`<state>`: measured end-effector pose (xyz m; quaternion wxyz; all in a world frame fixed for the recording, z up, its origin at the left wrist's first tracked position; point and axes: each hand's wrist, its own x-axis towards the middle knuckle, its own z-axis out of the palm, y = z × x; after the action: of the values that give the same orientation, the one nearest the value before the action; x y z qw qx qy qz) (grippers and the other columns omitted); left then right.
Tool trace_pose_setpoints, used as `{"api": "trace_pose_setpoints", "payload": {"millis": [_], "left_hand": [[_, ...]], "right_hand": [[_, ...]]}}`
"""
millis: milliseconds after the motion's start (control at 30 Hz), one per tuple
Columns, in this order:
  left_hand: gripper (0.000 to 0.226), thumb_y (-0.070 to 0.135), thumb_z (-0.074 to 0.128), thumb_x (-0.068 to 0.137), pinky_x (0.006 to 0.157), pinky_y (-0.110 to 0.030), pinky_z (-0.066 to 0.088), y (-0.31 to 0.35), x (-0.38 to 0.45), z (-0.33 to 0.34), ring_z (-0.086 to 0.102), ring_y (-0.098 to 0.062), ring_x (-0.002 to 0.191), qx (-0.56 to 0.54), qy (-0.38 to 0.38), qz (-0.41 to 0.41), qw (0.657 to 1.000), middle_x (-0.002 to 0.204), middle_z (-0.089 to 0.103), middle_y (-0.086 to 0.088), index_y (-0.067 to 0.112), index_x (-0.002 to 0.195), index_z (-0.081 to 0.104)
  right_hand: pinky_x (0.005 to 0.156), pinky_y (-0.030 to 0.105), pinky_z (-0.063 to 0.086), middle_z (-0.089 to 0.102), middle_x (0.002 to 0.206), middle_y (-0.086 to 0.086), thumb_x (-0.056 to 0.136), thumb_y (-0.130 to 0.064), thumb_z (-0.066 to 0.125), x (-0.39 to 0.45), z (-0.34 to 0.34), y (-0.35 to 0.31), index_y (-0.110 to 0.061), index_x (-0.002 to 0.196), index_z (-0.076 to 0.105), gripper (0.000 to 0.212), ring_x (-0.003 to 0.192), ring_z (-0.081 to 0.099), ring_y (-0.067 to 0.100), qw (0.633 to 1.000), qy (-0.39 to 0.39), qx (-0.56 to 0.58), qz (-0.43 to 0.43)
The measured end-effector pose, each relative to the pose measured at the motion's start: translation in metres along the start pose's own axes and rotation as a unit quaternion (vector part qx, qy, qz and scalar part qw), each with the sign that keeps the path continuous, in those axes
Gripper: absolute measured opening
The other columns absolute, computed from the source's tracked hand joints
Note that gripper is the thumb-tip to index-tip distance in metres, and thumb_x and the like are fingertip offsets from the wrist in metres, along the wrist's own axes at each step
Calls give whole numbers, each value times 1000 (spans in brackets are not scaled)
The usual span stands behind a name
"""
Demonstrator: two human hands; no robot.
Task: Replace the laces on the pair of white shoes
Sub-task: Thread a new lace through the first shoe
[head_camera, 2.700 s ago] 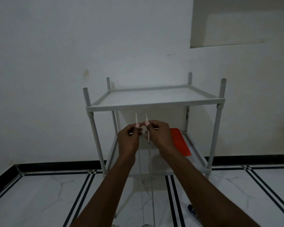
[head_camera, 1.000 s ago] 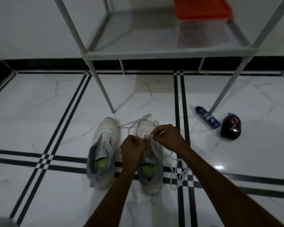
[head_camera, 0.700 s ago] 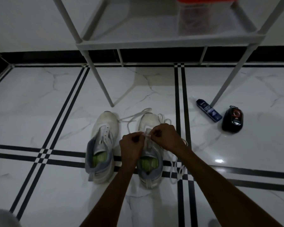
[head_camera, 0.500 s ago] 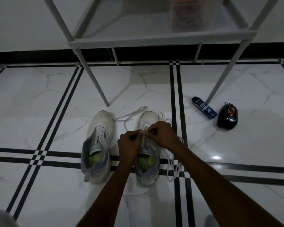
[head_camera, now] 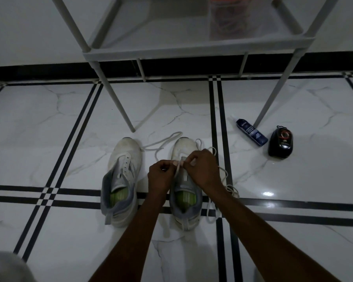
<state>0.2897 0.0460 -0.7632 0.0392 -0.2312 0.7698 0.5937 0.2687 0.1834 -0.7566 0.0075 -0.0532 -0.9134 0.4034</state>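
Both hands have come down from chest height in front of the shelf rack (head_camera: 192,51), where they held the two lace tips upright, to the floor, and they now work over the right shoe (head_camera: 184,184). Across the last second they have barely shifted, settling just above its lower eyelets.

The left hand (head_camera: 160,177) has its fingers curled and pinches the white lace (head_camera: 177,169) near one end; the right hand (head_camera: 204,169) pinches the same lace from the other side, so the fingertips of the two hands nearly meet over the tongue. Slack lace loops past the toe and trails in coils on the floor at the right of the shoe. The left shoe (head_camera: 121,180) stands just beside it, toes pointing away, its eyelets bare as far as can be seen.

Judging from this, threading of the first shoe is only beginning, with most of the task ahead. The next move likely calls for feeding a tip through an eyelet; whether a tip is already through one cannot be told, since the hands hide that spot.

A blue tube (head_camera: 251,132) and a black case (head_camera: 280,144) lie well apart to the right, near a rack leg.
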Motion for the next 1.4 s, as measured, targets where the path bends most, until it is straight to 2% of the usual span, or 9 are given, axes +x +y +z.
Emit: {"api": "trace_pose_setpoints", "payload": {"millis": [100, 267, 500, 667, 767, 867, 1033, 1167, 1400], "left_hand": [[9, 24, 71, 95, 84, -33, 58, 0, 1, 1, 71, -16, 90, 24, 5, 13, 1000, 89, 75, 0, 16, 93, 75], [9, 10, 65, 95, 78, -28, 49, 9, 3, -4, 68, -24, 92, 129, 11, 62, 990, 95, 73, -8, 5, 98, 71], [38, -15, 55, 74, 89, -37, 42, 37, 42, -94, 57, -38, 104, 172, 413, 88, 890, 110, 61, -18, 7, 105, 60], [15, 29, 66, 89, 92, -48, 49, 9, 15, -37, 61, -29, 103, 293, 76, 290, 908, 109, 68, -2, 25, 102, 70], [13, 39, 73, 90, 87, -37, 50, -2, 13, -19, 64, -19, 99, 285, -19, 217, 933, 101, 72, 4, 25, 92, 74], [5, 24, 75, 85, 79, -36, 53, -5, 13, -23, 68, -18, 84, 261, 26, 200, 944, 87, 72, 4, 23, 81, 72], [14, 9, 56, 87, 81, -32, 28, 21, 42, -94, 56, -42, 100, 245, 409, 145, 867, 102, 62, -23, 2, 97, 62], [42, 7, 65, 78, 91, -43, 38, 34, 15, -62, 45, -34, 119, 296, 250, 205, 899, 124, 57, -11, 14, 119, 59], [6, 33, 63, 86, 92, -48, 44, 3, 1, -18, 61, -23, 101, 332, 2, 208, 920, 93, 69, 8, 36, 82, 65]], "right_hand": [[50, 16, 43, 59, 53, -1, 93, -47, 64, -7, -9, -11, -10, 59, 64, 50, 48, 52, 5, 984, -160, 48, 68], [80, 33, 55, 76, 84, 13, 87, -24, 70, -8, -9, -7, -4, 86, 80, 22, 83, 71, 23, 980, -158, 84, 83], [73, 23, 49, 76, 85, 10, 88, -20, 69, -14, -7, -3, -4, 85, 79, 19, 82, 69, 19, 983, -136, 91, 82], [62, 8, 44, 76, 85, 4, 88, -25, 70, -10, -7, -3, -12, 87, 80, 16, 67, 60, 2, 982, -146, 95, 76], [63, 5, 42, 75, 90, 2, 90, -31, 69, -9, -6, -1, -14, 95, 80, 20, 77, 63, 6, 982, -154, 84, 69], [59, -1, 38, 76, 88, 1, 89, -24, 69, -9, -6, 1, -15, 91, 80, 15, 65, 57, -5, 984, -147, 82, 64], [60, -4, 37, 75, 86, 0, 89, -22, 69, -10, -7, 4, -14, 89, 80, 14, 64, 54, -10, 983, -139, 94, 77], [60, -3, 38, 76, 88, -1, 90, -26, 68, -10, -7, 2, -14, 92, 80, 17, 66, 56, -8, 982, -149, 87, 73], [73, 9, 43, 75, 89, -6, 89, -27, 69, -9, -9, 4, -18, 93, 80, 16, 80, 63, 2, 983, -150, 74, 70]]}}
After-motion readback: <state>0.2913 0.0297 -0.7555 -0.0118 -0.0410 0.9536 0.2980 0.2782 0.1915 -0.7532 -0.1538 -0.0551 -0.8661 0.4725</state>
